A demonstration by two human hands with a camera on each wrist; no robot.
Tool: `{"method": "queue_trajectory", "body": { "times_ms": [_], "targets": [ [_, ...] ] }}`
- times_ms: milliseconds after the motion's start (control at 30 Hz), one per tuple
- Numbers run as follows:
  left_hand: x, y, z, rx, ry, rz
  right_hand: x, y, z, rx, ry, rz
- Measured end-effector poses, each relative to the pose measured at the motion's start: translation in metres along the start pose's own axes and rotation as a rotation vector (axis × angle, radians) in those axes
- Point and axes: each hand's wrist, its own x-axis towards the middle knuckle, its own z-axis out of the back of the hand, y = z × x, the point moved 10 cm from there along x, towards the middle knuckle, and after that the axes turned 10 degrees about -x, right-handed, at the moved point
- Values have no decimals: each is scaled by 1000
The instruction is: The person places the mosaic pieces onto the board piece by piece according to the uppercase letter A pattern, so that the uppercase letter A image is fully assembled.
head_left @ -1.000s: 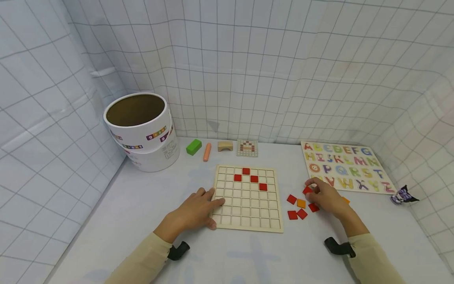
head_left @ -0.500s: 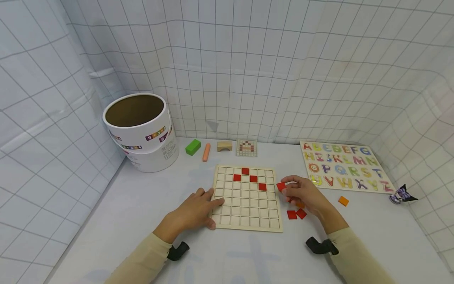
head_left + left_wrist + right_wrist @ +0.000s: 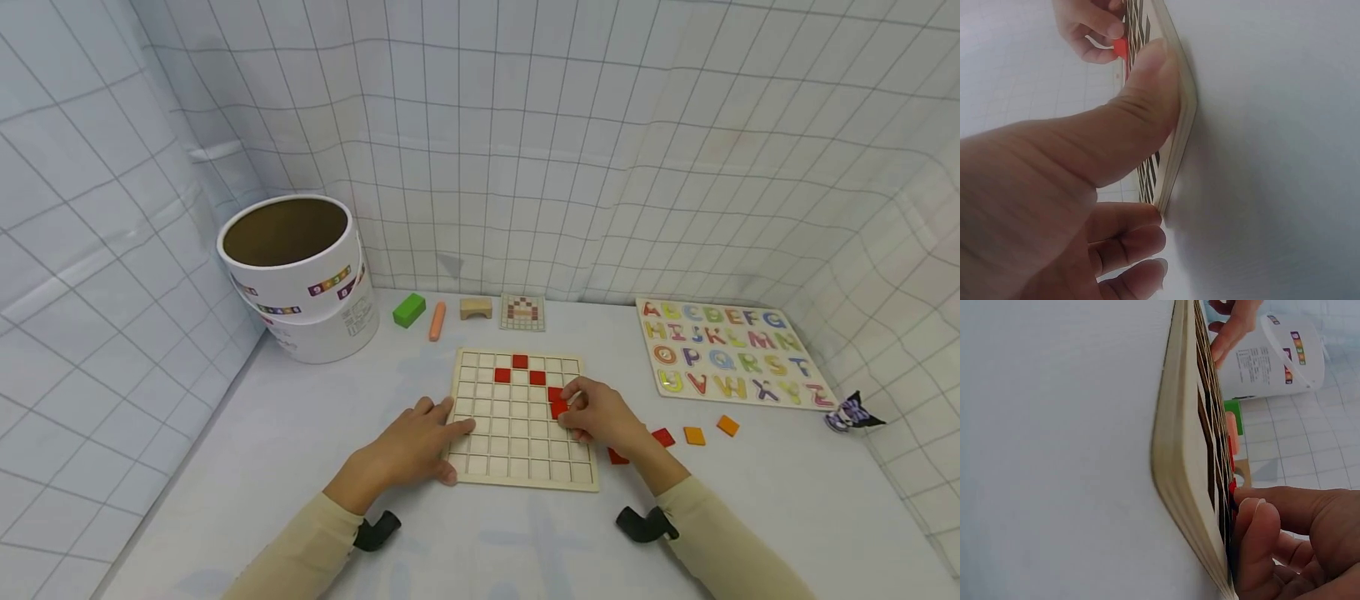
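A pale wooden grid board (image 3: 510, 469) lies on the table, with several red square tiles (image 3: 520, 362) set in its upper cells. At its left edge and lower left corner rests my left hand (image 3: 412, 442), the thumb on the rim in the left wrist view and one finger stretched over the cells. My right hand (image 3: 603, 417) pinches a red tile (image 3: 558, 409) between thumb and fingertips over the board's right part, just below another red tile. Whether this tile lies fully in a cell cannot be seen. My right wrist covers part of the loose tiles.
Loose red tiles (image 3: 663, 437) and orange tiles (image 3: 694, 436) lie right of the board. Behind stand a white bucket (image 3: 330, 329), green block (image 3: 409, 310), orange stick (image 3: 437, 322), wooden arch (image 3: 476, 309) and pattern card (image 3: 522, 312). An alphabet board (image 3: 720, 337) and small figurine (image 3: 853, 412) sit at right.
My right hand picked up a red tile from the loose ones and carried it left to the board, below the rightmost red tile. My left hand stays in place.
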Motion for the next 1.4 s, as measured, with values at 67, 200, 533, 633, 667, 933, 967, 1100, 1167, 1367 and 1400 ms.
{"method": "queue_trajectory", "body": {
  "times_ms": [67, 200, 533, 633, 667, 933, 967, 1100, 1167, 1367, 1400],
  "targets": [
    [0, 0, 1, 4, 0, -1, -1, 4, 0, -43, -13, 3],
    [0, -1, 1, 10, -1, -2, -3, 8, 1, -97, -32, 6],
    [-1, -2, 2, 0, -4, -4, -9, 4, 37, -96, -100, 16],
    [-1, -2, 2, 4, -2, -3, -18, -5, 70, -75, -187, 5],
    [-1, -2, 2, 7, -2, -2, -22, -8, 78, -72, -201, -1],
    [-1, -1, 2, 12, -1, 1, -33, -41, 79, -101, -111, -90],
    [-1, -1, 2, 12, -1, 0, -33, -43, 75, -105, -98, -98],
    [-1, -1, 2, 6, -1, -2, -32, -50, 62, -124, -74, -114],
    [-1, -1, 2, -2, 0, -2, -31, -50, 58, -143, -77, -106],
    [-2, -2, 1, -8, 2, 2, -31, -49, 54, -195, -85, -101],
    [-2, -2, 1, -6, 2, 2, -31, -48, 53, -204, -83, -101]
  ]
}}
